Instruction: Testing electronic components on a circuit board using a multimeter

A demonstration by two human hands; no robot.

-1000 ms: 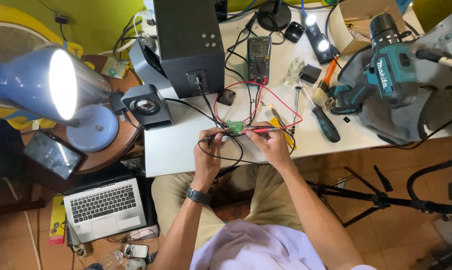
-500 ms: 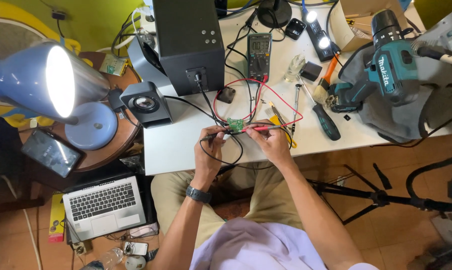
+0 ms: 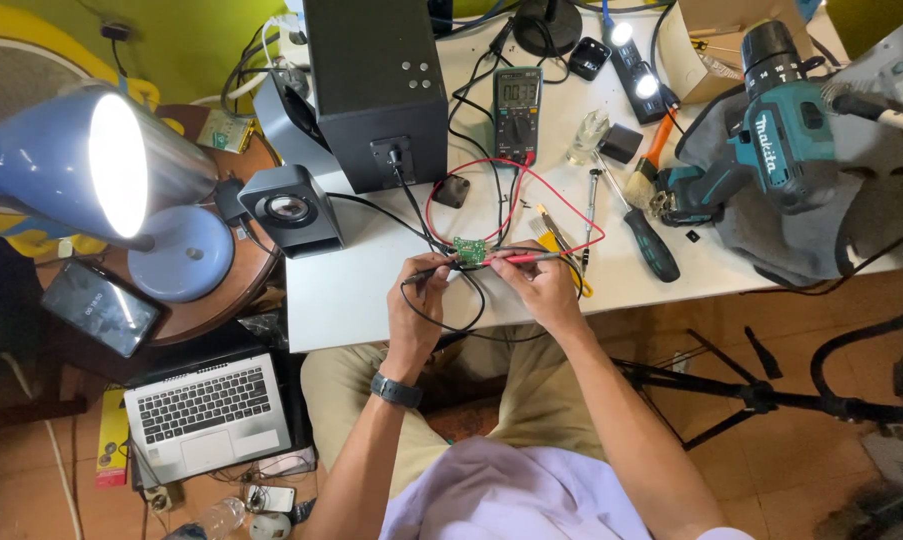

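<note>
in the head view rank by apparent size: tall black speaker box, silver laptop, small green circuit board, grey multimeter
1. tall black speaker box
2. silver laptop, nearer the floor, so true size unsure
3. grey multimeter
4. small green circuit board

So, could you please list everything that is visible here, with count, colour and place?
circuit board: 1, green, table front edge
red probe: 1, red, right hand
black probe: 1, black, left hand
multimeter: 1, dark green, table centre
black box: 1, black, table left
speaker: 1, grey, table's left edge
drill: 1, teal, right
screwdriver: 1, black handle, right of board
lamp: 1, blue, left
laptop: 1, silver, floor
left hand: 1
right hand: 1
</note>
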